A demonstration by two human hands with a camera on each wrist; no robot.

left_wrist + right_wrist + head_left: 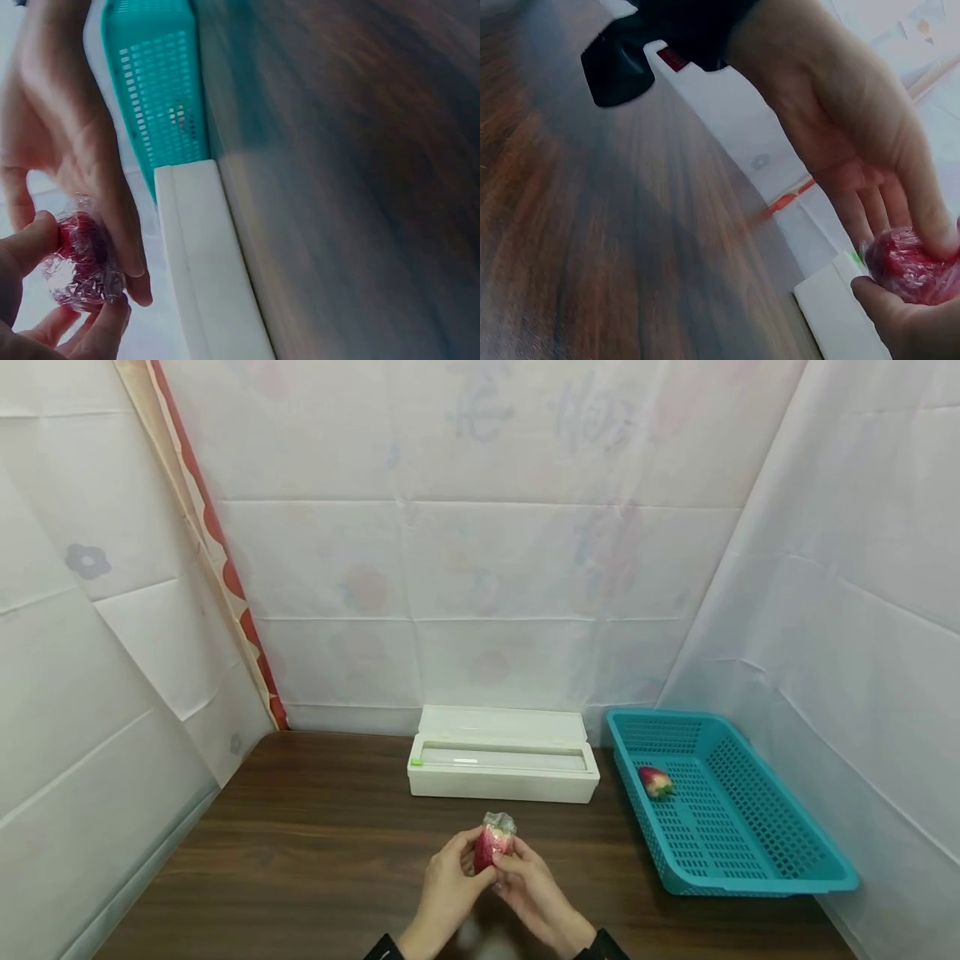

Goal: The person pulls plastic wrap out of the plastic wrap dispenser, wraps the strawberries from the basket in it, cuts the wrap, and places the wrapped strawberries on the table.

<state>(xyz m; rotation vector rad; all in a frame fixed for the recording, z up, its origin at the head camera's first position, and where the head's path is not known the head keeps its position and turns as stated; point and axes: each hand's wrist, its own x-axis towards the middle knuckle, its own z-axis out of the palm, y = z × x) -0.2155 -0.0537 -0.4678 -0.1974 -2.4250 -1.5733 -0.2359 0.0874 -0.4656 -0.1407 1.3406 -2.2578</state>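
Note:
A red strawberry wrapped in clear cling film stands between both hands, low over the wooden table in the head view. The film bunches up over its pale end at the top. My left hand pinches it from the left with thumb and fingers. From the right side, my right hand grips it, the thumb across its front. In the left wrist view the film on the strawberry looks shiny and wrinkled. The fingers of both hands cover part of the strawberry in the right wrist view.
Behind the hands sits a long white cling film dispenser, lid raised, with a green piece at its left end. To the right, a teal plastic basket holds another strawberry. White cloth hangs around the dark wooden table.

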